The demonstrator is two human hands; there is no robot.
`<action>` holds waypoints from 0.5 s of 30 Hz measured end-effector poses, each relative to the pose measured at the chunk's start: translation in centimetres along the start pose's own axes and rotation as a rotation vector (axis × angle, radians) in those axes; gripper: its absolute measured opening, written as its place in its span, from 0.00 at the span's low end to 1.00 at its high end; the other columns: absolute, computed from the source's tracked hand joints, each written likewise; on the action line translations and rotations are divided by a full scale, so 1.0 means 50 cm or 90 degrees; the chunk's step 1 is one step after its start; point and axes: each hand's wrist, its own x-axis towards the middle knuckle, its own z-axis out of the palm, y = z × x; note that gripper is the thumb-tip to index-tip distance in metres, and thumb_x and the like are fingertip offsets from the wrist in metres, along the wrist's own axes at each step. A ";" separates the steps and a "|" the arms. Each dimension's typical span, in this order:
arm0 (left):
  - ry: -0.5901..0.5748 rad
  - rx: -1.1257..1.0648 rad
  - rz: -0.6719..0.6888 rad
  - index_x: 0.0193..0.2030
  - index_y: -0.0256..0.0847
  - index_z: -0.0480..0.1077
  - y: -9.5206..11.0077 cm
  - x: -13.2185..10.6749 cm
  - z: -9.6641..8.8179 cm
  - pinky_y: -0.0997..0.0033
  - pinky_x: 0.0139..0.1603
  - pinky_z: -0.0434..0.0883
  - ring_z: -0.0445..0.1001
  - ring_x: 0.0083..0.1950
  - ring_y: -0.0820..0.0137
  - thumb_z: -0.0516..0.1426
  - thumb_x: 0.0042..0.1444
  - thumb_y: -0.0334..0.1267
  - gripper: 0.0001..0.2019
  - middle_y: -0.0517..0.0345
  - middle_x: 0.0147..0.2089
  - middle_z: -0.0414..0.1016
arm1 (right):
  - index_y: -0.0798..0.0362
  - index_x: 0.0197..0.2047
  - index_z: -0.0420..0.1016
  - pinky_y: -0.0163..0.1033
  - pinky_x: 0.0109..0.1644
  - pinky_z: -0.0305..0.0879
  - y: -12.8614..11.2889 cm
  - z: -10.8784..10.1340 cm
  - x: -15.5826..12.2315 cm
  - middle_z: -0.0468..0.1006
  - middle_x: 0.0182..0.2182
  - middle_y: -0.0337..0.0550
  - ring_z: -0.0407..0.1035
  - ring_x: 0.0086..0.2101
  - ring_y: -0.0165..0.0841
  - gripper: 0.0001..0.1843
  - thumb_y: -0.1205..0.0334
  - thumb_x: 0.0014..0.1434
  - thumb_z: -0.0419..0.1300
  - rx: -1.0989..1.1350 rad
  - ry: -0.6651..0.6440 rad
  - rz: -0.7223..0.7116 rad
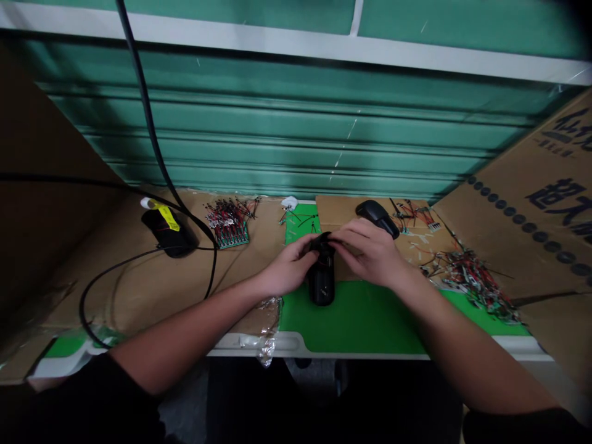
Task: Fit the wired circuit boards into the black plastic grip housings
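Note:
A black handheld device, shaped like a barcode scanner (322,280), stands on the green mat (365,320) in the middle of the bench. My left hand (289,268) grips its upper part from the left. My right hand (367,250) closes over its top from the right, fingers pinched at the head. A second black scanner-like device (377,217) lies just behind my right hand on cardboard.
A green circuit board with red and black wires (230,223) lies at back left. A black device with a yellow label (167,231) and black cables (152,123) sit further left. A heap of small wired parts (472,277) lies right, beside a cardboard box (531,203).

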 end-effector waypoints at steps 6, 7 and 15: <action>0.001 0.002 -0.005 0.59 0.41 0.78 -0.009 0.000 -0.001 0.64 0.55 0.75 0.79 0.52 0.61 0.67 0.58 0.41 0.22 0.52 0.51 0.84 | 0.48 0.48 0.85 0.50 0.43 0.67 -0.007 -0.007 0.004 0.74 0.40 0.49 0.69 0.40 0.42 0.08 0.60 0.72 0.63 -0.049 -0.061 0.015; 0.002 -0.002 -0.004 0.60 0.41 0.79 -0.009 0.000 -0.002 0.64 0.56 0.75 0.80 0.52 0.61 0.67 0.58 0.41 0.22 0.52 0.51 0.84 | 0.48 0.48 0.85 0.50 0.43 0.67 -0.009 -0.010 0.006 0.73 0.40 0.49 0.69 0.41 0.42 0.08 0.59 0.72 0.64 -0.047 -0.076 0.019; 0.014 0.009 0.032 0.65 0.42 0.80 0.000 0.004 -0.009 0.56 0.73 0.68 0.75 0.70 0.55 0.68 0.62 0.43 0.25 0.48 0.65 0.82 | 0.53 0.50 0.84 0.61 0.59 0.72 -0.031 -0.019 0.016 0.72 0.57 0.60 0.68 0.56 0.52 0.12 0.54 0.73 0.64 -0.061 -0.159 0.016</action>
